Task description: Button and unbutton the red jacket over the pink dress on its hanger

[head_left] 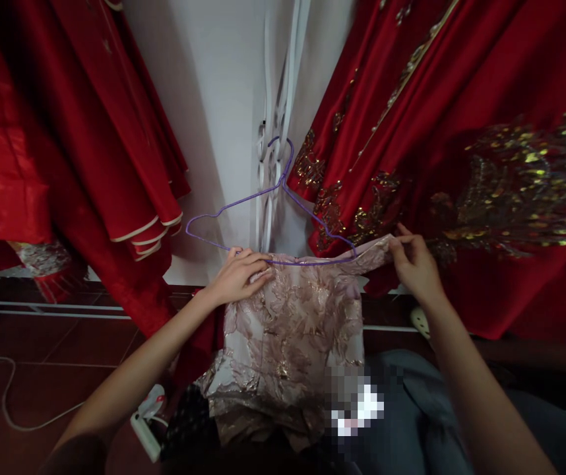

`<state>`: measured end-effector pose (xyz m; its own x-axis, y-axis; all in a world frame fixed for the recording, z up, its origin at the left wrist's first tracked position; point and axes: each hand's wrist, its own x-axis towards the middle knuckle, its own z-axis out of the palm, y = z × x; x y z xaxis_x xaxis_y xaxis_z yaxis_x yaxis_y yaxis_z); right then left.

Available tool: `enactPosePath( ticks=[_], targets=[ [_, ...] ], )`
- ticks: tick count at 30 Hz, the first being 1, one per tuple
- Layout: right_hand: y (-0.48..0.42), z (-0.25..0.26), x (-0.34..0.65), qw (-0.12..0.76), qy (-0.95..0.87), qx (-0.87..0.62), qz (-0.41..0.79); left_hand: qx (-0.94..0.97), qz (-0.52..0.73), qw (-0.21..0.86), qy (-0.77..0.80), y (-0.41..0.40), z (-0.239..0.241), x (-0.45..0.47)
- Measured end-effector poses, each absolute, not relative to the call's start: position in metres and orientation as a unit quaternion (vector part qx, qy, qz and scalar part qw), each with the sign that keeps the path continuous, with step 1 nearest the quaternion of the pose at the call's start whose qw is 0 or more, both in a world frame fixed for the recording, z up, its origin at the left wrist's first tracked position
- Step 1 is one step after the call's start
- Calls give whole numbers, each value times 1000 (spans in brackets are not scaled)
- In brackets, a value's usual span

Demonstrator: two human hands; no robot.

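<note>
Both hands grip pink garment [295,323] (purple hanger [268,218])

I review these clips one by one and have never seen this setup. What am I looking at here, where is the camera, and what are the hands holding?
There is no machine: one camera on a person's head looks down at their bare hands. The left hand rests on the top edge of a pale gold-patterned garment at the bar of a purple wire hanger. The right hand pinches the garment's other shoulder. Red dresses hang on both sides of a white wall. A white cord lies on the dark floor.
</note>
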<state>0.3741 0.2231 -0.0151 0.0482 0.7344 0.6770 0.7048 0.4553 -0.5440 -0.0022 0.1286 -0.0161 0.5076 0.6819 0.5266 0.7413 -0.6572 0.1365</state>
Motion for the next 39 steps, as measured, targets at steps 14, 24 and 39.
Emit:
enactPosePath(
  ticks=[14,24,39],
  targets=[
    [217,40,288,487,-738,-463,-65,-863,-316,-20,-393,143,-27,51],
    [219,52,283,487,-718,-490,-89,-675,-547,-63,-491,154,-28,-21],
    [233,62,295,510,-734,-444,-70,-459,-665,-194,-556,171,-97,-95]
  ],
)
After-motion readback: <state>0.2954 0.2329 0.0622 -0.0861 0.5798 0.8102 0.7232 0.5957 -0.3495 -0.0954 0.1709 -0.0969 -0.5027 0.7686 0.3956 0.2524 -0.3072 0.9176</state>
